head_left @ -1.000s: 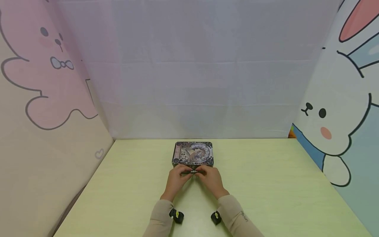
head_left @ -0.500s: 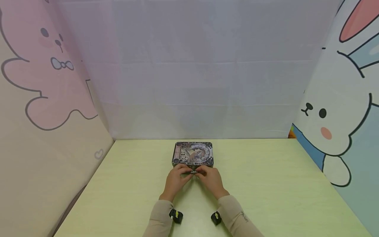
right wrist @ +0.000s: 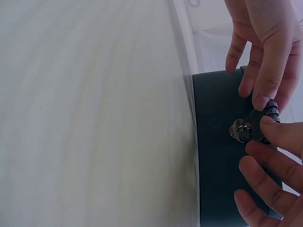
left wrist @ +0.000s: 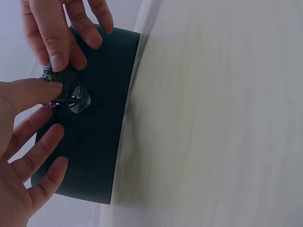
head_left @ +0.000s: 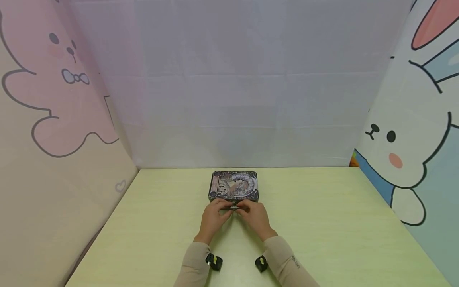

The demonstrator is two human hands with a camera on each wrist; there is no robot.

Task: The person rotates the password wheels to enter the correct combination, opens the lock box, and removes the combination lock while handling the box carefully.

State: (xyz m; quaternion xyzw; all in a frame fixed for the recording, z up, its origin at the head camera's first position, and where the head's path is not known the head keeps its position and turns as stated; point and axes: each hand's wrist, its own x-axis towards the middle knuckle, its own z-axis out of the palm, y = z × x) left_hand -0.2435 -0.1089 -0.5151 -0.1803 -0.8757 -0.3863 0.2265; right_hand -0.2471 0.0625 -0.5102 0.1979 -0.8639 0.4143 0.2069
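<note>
A flat tin box (head_left: 234,185) with a printed picture lid lies on the table, its plain dark front side facing me. From the metal hasp (left wrist: 79,100) at the middle of that side hangs a small dark combination padlock (left wrist: 67,83) with number dials. My left hand (head_left: 211,220) pinches the padlock between thumb and fingers from the left. From the right, my right hand (head_left: 256,219) pinches it too, thumb and index finger at the dials (right wrist: 271,110). The other fingers of both hands spread before the box front. The digits are too small to read.
The pale yellow-green table (head_left: 340,223) extends on both sides of the box and in front of it. A white curtain-like backdrop (head_left: 229,87) stands behind it. Side panels with a pink cartoon figure (head_left: 71,99) and a white rabbit (head_left: 401,119) flank the table.
</note>
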